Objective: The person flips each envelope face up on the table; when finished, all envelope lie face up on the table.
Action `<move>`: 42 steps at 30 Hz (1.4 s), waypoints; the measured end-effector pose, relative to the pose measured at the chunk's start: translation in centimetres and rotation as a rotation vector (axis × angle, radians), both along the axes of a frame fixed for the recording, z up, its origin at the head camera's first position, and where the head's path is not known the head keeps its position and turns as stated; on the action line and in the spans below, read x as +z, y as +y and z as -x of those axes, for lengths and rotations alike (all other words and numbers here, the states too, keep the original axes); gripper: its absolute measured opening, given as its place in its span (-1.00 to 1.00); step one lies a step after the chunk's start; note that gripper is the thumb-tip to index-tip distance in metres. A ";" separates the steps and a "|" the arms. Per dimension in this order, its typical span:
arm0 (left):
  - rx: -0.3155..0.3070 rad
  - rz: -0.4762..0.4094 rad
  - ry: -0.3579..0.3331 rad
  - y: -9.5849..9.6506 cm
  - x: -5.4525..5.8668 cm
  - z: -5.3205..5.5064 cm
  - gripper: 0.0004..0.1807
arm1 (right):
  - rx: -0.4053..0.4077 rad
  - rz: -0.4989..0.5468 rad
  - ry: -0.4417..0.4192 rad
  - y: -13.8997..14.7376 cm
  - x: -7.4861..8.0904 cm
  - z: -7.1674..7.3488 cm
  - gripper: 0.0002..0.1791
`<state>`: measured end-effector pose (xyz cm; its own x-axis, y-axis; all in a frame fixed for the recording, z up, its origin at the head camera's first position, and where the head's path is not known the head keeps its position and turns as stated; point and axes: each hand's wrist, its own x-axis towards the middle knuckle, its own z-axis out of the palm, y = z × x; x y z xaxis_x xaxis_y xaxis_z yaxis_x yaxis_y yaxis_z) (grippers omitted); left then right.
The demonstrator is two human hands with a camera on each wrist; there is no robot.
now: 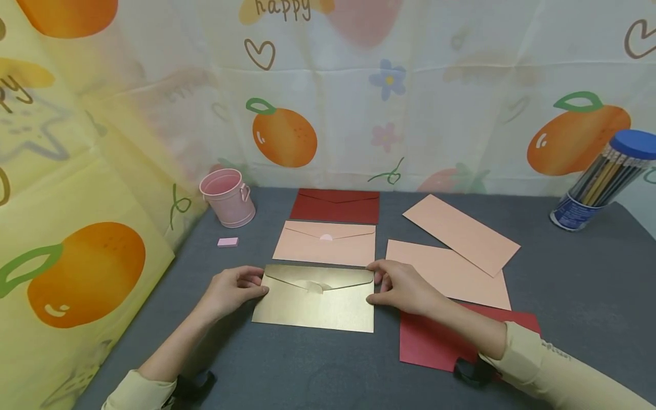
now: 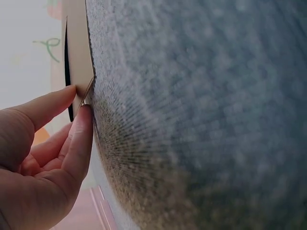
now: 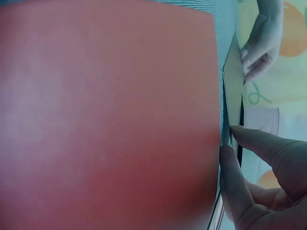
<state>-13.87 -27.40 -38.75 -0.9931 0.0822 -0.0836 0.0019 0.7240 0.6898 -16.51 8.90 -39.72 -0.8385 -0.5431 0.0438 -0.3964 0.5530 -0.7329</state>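
Observation:
A gold envelope lies nearest the front, its flap folded down and a round pale seal at the flap's tip. By its left edge my left hand pinches it between thumb and fingers; the left wrist view shows the thumb on its face. At the opposite edge my right hand pinches it the same way. Just behind lies a peach envelope with a round seal. Farther back is a dark red envelope with its flap down.
Under my right forearm lies a red envelope. Two overlapping peach envelopes are right of the row. A pink bucket and a small pink block stand at the left. At the back right is a blue-lidded tub of pencils.

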 end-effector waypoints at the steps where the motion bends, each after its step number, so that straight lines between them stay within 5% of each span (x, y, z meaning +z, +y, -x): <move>1: -0.006 0.004 0.002 0.0 0.0 0.0 -0.54 | 0.001 -0.002 -0.003 0.0 0.0 0.0 -0.43; 42: -0.073 0.066 0.135 0.6 -0.5 1.0 -0.62 | -0.015 -0.002 -0.024 -0.4 -0.3 0.5 -0.60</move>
